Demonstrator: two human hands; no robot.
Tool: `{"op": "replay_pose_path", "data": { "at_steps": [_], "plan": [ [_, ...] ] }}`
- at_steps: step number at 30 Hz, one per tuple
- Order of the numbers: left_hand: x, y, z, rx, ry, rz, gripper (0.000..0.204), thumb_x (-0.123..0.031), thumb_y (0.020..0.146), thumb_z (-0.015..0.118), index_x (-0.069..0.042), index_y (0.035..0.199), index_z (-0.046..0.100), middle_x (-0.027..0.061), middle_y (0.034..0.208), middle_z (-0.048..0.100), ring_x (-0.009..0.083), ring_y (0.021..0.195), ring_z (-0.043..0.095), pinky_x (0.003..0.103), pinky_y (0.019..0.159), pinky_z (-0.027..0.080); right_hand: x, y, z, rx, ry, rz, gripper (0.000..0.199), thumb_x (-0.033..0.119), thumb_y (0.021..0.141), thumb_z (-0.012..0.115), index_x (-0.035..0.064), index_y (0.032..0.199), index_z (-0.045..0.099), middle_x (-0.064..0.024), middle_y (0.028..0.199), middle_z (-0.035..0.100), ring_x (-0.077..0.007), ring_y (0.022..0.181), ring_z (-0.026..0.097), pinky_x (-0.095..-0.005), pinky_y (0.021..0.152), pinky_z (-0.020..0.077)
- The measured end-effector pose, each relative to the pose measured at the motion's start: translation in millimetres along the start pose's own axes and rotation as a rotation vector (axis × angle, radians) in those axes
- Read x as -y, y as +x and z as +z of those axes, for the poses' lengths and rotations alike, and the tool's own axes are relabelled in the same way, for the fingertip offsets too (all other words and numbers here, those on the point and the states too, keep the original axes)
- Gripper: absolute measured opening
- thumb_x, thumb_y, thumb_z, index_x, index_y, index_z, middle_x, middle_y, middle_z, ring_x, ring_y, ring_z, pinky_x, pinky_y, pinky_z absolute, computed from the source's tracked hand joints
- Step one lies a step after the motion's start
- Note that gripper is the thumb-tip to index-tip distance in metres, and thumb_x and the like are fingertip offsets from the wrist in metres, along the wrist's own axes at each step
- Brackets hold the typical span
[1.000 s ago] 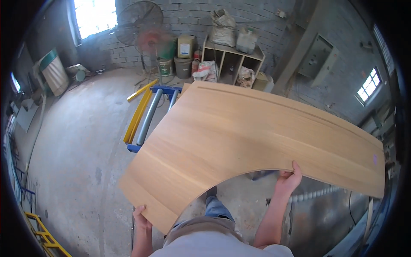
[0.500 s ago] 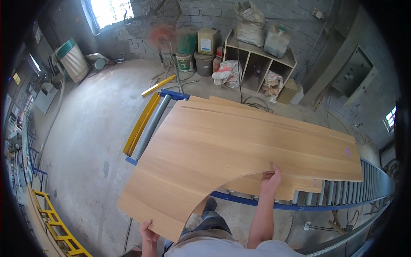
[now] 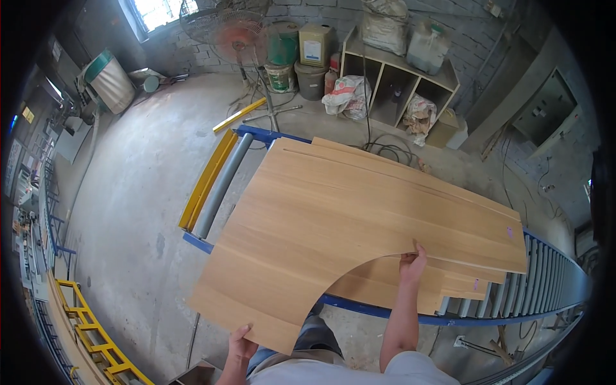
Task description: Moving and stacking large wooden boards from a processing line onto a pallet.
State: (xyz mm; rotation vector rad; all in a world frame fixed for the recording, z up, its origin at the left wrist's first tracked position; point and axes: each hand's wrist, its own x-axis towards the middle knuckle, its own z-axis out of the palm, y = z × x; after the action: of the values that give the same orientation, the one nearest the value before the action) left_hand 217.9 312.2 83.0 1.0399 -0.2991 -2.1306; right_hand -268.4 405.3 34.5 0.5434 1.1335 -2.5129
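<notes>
A large wood-grain panel point(image 3: 308, 212) with a curved cut-out along its near side is gripped by both my hands. My left hand point(image 3: 242, 343) pinches its near left edge, thumb on top and the fingers hidden beneath. At the curve's right part, my right hand point(image 3: 412, 262) clasps the rim, with the thumb on top. Under the held panel lie more wood-grain panels point(image 3: 385, 290), partly covered by it. They rest on a roller conveyor point(image 3: 536, 282) with a blue frame. A small purple mark point(image 3: 509, 231) shows at the held panel's right end.
Past the conveyor's left end, with its yellow bar point(image 3: 208, 183), stands a pedestal fan point(image 3: 239, 46). Buckets point(image 3: 311, 80) and an open shelf unit point(image 3: 391, 96) line the back wall. Cables point(image 3: 391, 151) lie on the floor. A yellow ladder-like frame point(image 3: 96, 337) is at the lower left.
The held panel's near left end has shifted right and its right end left, uncovering more of the panels beneath. Both my hands moved slightly right, still holding it.
</notes>
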Motion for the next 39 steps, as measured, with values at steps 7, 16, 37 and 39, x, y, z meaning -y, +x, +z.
{"op": "replay_pose_path", "data": {
  "at_steps": [7,16,37,39],
  "plan": [
    [7.5,9.9,-0.5,-0.036,0.100,-0.063,0.061,-0.014,0.073,0.066,-0.004,0.128,0.042,0.0113,0.121,0.054,0.0291,0.113,0.051,0.043,0.099,0.041,-23.0,40.9,-43.2,0.000,-0.031,0.102,0.023,0.010,0.082,0.058,0.0036,0.104,0.054,-0.0099,0.102,0.061,-0.0237,0.096,0.060,-0.0371,0.082,0.0513],
    [21.1,23.1,6.5,-0.068,0.073,-0.030,0.060,-0.018,0.076,0.065,-0.005,0.130,0.042,0.0092,0.124,0.053,0.0288,0.116,0.049,0.044,0.100,0.040,-23.2,43.7,-28.7,-0.049,0.091,0.124,0.014,0.011,0.082,0.058,0.0075,0.096,0.054,-0.0045,0.084,0.062,-0.0156,0.070,0.059,-0.0303,0.065,0.0493],
    [23.5,57.9,12.9,-0.396,-0.002,-0.133,0.056,-0.044,0.091,0.049,-0.012,0.135,0.038,0.0076,0.136,0.042,0.0267,0.125,0.040,0.044,0.102,0.033,-63.7,-90.4,-42.3,0.270,-1.025,0.616,0.034,0.033,0.085,0.058,-0.0014,0.083,0.062,-0.0109,0.070,0.065,-0.0166,0.058,0.063,-0.0285,0.053,0.0528],
    [19.0,41.9,24.8,-0.738,0.202,-0.007,0.062,-0.043,0.090,0.050,-0.010,0.139,0.031,0.0098,0.143,0.033,0.0285,0.130,0.033,0.042,0.105,0.029,-79.1,-119.9,-50.8,0.420,-1.139,0.643,0.034,0.033,0.085,0.058,-0.0007,0.085,0.063,-0.0103,0.071,0.065,-0.0163,0.061,0.063,-0.0285,0.055,0.0535]
  ]
}}
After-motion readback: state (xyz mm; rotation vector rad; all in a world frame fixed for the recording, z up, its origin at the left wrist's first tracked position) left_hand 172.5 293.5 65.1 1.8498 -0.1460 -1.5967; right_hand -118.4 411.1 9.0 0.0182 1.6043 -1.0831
